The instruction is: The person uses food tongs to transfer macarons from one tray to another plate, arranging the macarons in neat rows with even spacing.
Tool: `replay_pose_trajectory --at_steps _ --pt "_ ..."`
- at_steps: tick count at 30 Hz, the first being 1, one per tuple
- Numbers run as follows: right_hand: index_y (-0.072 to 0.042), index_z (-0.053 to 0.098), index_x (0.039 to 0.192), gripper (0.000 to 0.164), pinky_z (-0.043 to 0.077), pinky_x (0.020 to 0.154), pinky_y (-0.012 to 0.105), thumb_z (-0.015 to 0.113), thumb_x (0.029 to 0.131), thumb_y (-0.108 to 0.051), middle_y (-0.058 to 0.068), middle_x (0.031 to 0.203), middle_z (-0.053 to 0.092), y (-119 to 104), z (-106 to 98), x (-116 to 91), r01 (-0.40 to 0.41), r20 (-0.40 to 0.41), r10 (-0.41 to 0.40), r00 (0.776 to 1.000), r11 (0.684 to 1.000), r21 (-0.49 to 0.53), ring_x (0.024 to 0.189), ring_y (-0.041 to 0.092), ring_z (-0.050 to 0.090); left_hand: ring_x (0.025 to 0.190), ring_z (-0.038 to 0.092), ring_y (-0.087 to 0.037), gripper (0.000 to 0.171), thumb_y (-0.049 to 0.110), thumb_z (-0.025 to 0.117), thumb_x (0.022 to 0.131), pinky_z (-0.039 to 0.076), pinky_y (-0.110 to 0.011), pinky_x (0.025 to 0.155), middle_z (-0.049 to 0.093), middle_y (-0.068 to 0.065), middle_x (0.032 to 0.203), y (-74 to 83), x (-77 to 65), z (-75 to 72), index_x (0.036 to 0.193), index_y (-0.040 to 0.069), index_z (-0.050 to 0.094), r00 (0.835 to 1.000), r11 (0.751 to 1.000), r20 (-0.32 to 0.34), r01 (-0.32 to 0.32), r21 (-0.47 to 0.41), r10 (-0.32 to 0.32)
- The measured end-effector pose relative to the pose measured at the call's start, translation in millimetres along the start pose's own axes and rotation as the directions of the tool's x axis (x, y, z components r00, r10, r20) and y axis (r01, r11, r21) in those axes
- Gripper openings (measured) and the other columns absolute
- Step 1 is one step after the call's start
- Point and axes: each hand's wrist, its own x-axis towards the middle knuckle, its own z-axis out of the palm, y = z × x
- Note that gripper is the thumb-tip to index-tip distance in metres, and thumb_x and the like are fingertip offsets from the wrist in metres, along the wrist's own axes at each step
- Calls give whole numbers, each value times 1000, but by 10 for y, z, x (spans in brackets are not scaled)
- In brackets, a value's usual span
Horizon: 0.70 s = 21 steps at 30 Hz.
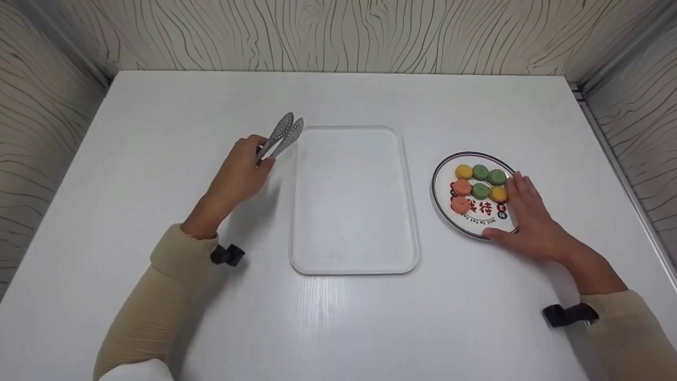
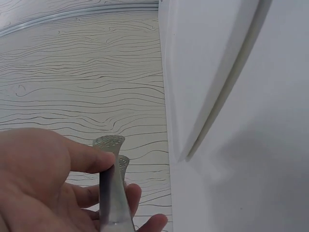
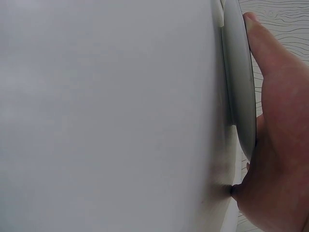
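My left hand holds metal tongs above the table, left of a white tray. The tongs' perforated tips point up and right, slightly apart, with nothing between them. In the left wrist view, the thumb presses one arm of the tongs, with fingers behind. On the right, my right hand grips the rim of a round white plate with dark edging and printed lettering. Its thumb lies over the near rim. Several small macarons, including a pink macaron, a green macaron and a yellow macaron, lie on the plate.
The shallow rectangular tray lies flat on the white table, between the two hands. Walls with a wood-grain line pattern stand behind the table and on both sides. Each wrist wears a small black camera mount.
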Motion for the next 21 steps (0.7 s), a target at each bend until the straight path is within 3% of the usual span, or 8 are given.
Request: replay_pose_trajectory --at_steps 8,15,21 --pt "6 -3 159 117 0 120 63 75 89 -46 28 166 -11 10 6 -1 28 -10 -28 1000 1000 12 152 42 -17 103 56 -34 39 9 58 102 47 -49 93 62 -27 119 -59 -33 -34 134 -13 56 998 999 -63 3 47 0" --pt "6 -3 159 117 -1 121 62 75 89 -47 28 166 -11 18 7 0 28 -11 -28 1000 1000 10 152 42 -17 97 58 -30 41 13 61 101 50 -43 83 63 -25 119 -96 -53 -82 135 -9 55 998 999 -61 36 20 -34" --pt "5 -3 160 117 0 120 63 75 89 -46 27 166 -11 15 -1 -4 29 -12 -29 1000 1000 7 152 42 -17 100 61 -33 46 18 67 98 52 -46 84 62 -24 118 -118 -63 -109 133 -9 54 996 996 -52 80 39 -78"
